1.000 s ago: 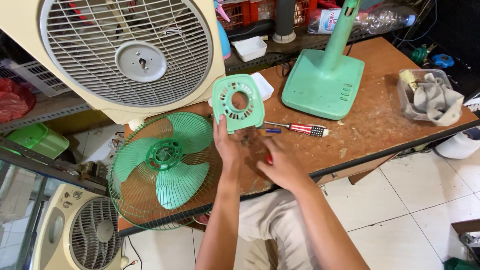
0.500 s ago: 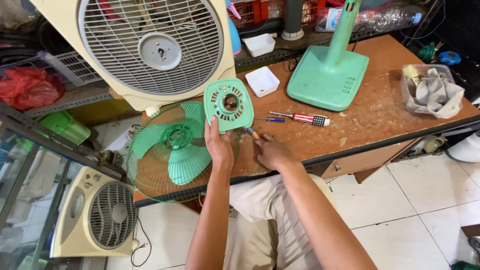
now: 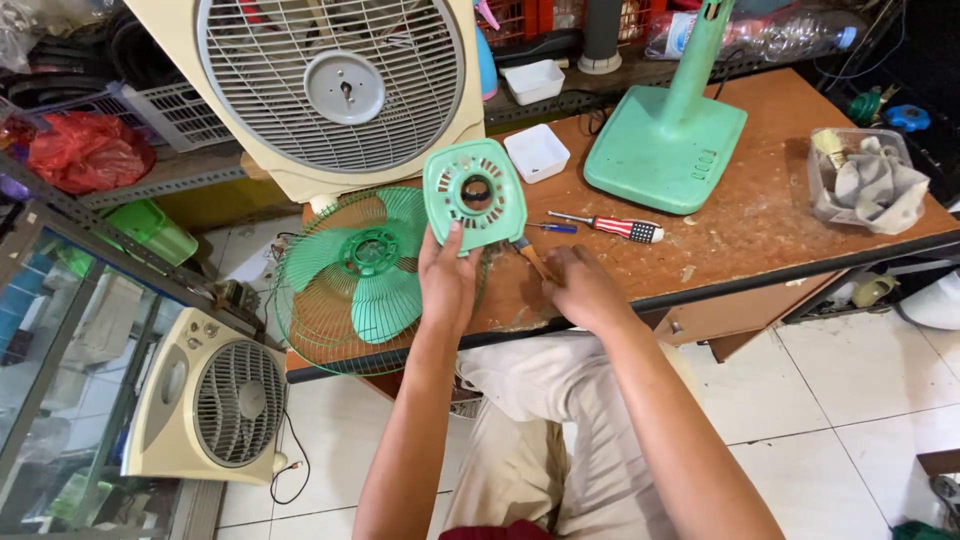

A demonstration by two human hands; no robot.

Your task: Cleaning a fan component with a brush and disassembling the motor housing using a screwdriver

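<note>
Mint-green plastic, looking thin, moulded and light: being held up as a squarish fan cover (image 3: 475, 195) with a round hole in the middle and slots around it, tilted toward the camera above the near part of the wooden table (image 3: 780, 210). Being pinched at its lower edge by the left hand (image 3: 447, 285), thumb pressing on the front face, the other fingers curling behind and mostly hidden. Probably handling as stiff but somewhat brittle, flexing a little at the ribs between the slots; likely smooth enough to slip under a loose pinch. Best taking hold at the solid outer rim or corners, not across the slotted ring, and avoiding any hard squeezing near the centre hole.

Resting just to the right and a little lower, the right hand (image 3: 580, 290), fingers closing loosely around a thin tool (image 3: 530, 255) with a brownish handle, its tip pointing up toward the cover's lower corner; whether touching it or not, impossible to tell.

Lying just left of the cover and partly overhanging the table edge, a green wire fan guard (image 3: 365, 275) with blades inside. Lying beyond the hands, a screwdriver with a striped handle (image 3: 612, 227) and a small white tray (image 3: 537, 152); standing farther back, a green fan base (image 3: 665, 150).
</note>
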